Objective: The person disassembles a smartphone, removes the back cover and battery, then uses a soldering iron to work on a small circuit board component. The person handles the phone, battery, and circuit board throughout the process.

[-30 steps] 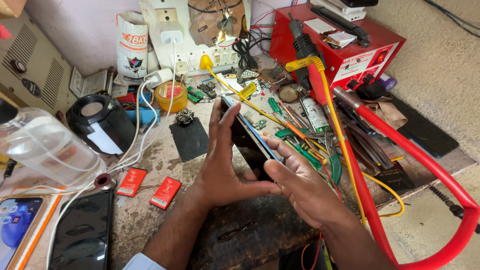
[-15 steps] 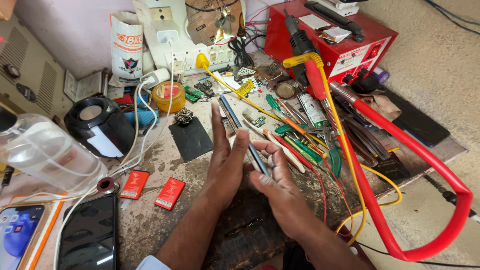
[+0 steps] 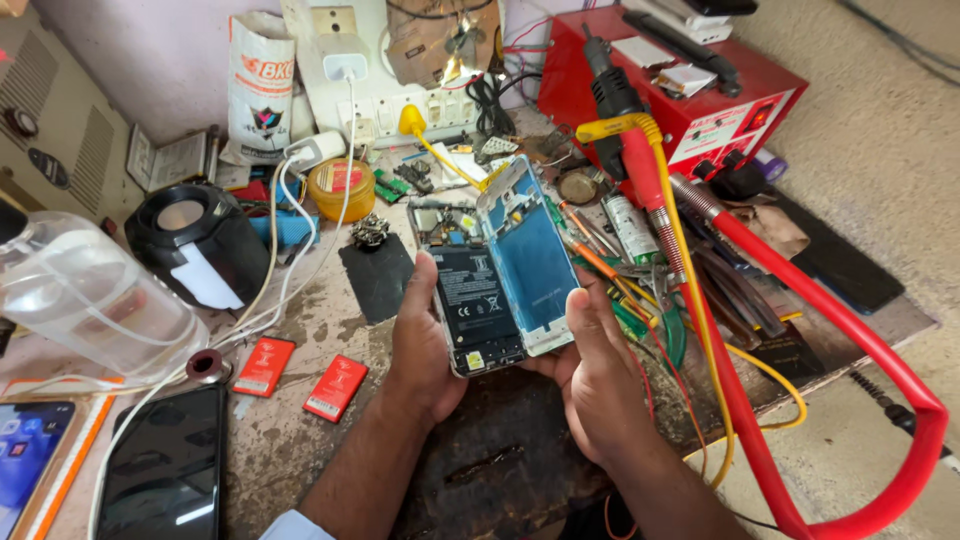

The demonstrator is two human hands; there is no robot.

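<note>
Right now both hands hold an opened phone above the middle of a cluttered workbench. The left hand [image 3: 425,345] is curled around the phone body [image 3: 470,295], whose dark battery faces up, with the thumb along its left edge. The right hand [image 3: 600,370] grips the blue back cover [image 3: 530,250], thumb pressed on its near right edge, and the cover stands tilted away from the body like an open book. To the left lie two small red batteries [image 3: 300,375] and a dark phone [image 3: 165,465], with a clear plastic bottle [image 3: 90,295] beyond. On the right, a thick red cable [image 3: 800,330] curves past scattered tools in front of a red box [image 3: 690,100].
</note>
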